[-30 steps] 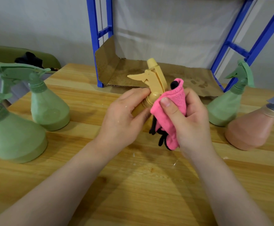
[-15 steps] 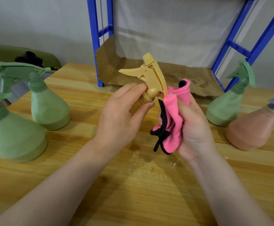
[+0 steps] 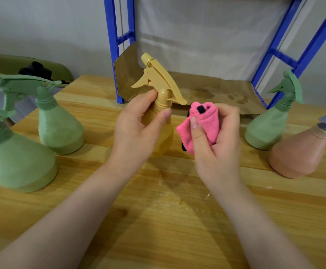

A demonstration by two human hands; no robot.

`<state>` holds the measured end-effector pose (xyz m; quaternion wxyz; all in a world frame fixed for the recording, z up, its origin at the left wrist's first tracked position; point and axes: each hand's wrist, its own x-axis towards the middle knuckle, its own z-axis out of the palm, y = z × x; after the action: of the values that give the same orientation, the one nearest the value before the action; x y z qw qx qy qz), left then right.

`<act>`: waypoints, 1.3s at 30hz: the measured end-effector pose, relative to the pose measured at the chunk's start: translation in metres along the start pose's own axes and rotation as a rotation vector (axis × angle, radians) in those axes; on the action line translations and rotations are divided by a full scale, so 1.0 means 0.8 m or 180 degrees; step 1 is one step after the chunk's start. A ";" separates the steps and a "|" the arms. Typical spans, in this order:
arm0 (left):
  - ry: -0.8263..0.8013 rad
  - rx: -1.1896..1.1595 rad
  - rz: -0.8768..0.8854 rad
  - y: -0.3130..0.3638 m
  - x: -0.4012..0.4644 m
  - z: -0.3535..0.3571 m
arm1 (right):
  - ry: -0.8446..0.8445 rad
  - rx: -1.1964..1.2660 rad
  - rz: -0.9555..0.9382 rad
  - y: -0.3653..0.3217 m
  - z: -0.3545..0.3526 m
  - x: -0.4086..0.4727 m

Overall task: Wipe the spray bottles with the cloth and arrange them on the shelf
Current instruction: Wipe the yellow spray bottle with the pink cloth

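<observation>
- My left hand (image 3: 137,131) grips the yellow bottle (image 3: 159,121) at its neck, thumb across the front and fingers behind; the bottle sits at frame centre, over the table (image 3: 168,220).
- The bottle's long axis runs nearly upright, leaning a little to the left at the top; its trigger points left and its sprayer head slopes down to the right.
- My right hand (image 3: 214,136) holds the bunched pink cloth (image 3: 199,125), thumb pressed on its front; the cloth lies just right of the bottle body, and I cannot tell whether it touches it.
- Judgement: the right hand is the nearer one for wiping, since the cloth faces the bottle's right flank; the left need only hold or turn the bottle.
- The shelf (image 3: 206,88), lined with brown cardboard inside blue posts (image 3: 111,45), lies directly behind the bottle at upper centre, and its floor shows no bottles.
- Judgement: the straight path from bottle to shelf looks open; the posts at either side bound the entry.
- Two green bottles (image 3: 59,125) stand at the left, a third green bottle (image 3: 270,121) and a peach bottle (image 3: 298,150) at the right, all well apart from my hands.
</observation>
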<state>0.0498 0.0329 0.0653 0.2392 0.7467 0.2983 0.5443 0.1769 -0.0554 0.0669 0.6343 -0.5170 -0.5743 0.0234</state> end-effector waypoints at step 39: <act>-0.0710 -0.2048 -0.0755 0.062 -0.027 0.103 | 0.0351 -0.0063 0.2361 0.033 -0.185 -0.012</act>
<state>0.1328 -0.0200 0.0604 0.5545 0.6481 0.1685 0.4940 0.3001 -0.1418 0.0710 0.6077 -0.6965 -0.3131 0.2182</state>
